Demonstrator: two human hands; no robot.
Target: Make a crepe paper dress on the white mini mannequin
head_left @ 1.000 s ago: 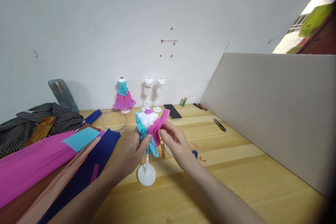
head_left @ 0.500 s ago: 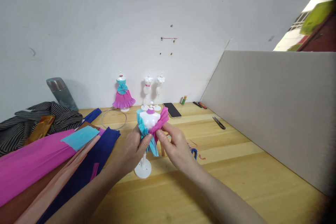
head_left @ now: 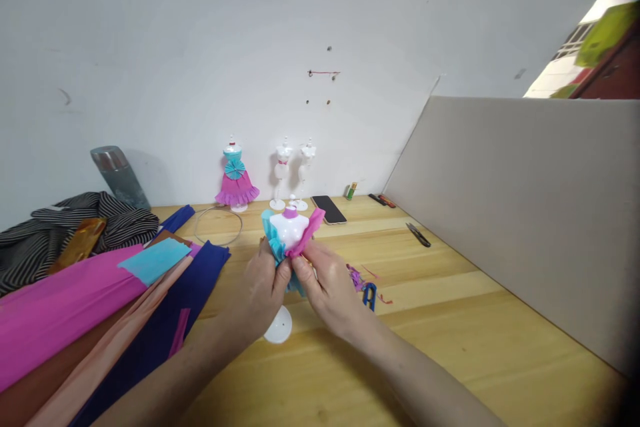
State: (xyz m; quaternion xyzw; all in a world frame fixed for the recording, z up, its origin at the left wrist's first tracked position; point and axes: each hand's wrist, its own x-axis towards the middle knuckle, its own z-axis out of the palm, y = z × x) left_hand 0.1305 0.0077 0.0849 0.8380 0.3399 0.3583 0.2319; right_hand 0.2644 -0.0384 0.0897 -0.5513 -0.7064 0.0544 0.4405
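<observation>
A small white mannequin (head_left: 289, 229) with a pink neck band stands tilted between my hands, its round base (head_left: 279, 325) showing below them. Blue crepe paper (head_left: 272, 237) wraps its left side and pink crepe paper (head_left: 311, 232) its right, the two meeting at the waist. My left hand (head_left: 265, 283) is closed on the blue paper, thumb at the front of the waist. Close beside it, my right hand (head_left: 325, 283) pinches the pink paper at the same spot. The fingers hide the waist and most of the stand.
Blue-handled scissors (head_left: 369, 295) and purple scraps (head_left: 355, 277) lie right of my hands. Thread snips (head_left: 418, 235), a phone (head_left: 329, 209) and a dressed mannequin (head_left: 237, 180) are farther back. Crepe paper sheets (head_left: 75, 287) cover the left; a white partition (head_left: 515, 200) borders the right.
My hands have drawn closer together at the mannequin's waist, and the papers are gathered tighter there. The base has shifted slightly right. More of the scissors and purple scraps now shows.
</observation>
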